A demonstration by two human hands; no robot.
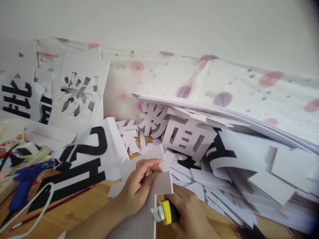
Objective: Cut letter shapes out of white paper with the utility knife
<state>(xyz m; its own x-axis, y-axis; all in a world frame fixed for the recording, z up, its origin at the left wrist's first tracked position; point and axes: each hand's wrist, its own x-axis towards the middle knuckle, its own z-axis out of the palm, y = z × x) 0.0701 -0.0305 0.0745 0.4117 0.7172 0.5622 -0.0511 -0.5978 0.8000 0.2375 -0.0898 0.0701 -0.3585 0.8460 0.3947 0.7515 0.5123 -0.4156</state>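
Pinched between the thumb and fingers of my left hand point(143, 182) is a white foam board piece point(139, 217) with a notched right side. My right hand point(188, 207) is wrapped round a yellow and black utility knife point(168, 212). Its blade end, which looks wrapped in something silvery, lies against the board's inner edge below the notch. Behind my hands stand two cut-out white characters, one with a boxy shape point(188, 137) and one with splayed strokes point(153, 119). White offcuts lie around them.
At left are a blue glue gun point(23, 186), a white cable point(47, 209), a pencil point(57, 203) and printed paper with black characters point(87, 162). A board with cut-out openings point(99, 79) leans at the back. Scraps and sheets point(229, 196) pile up on the right.
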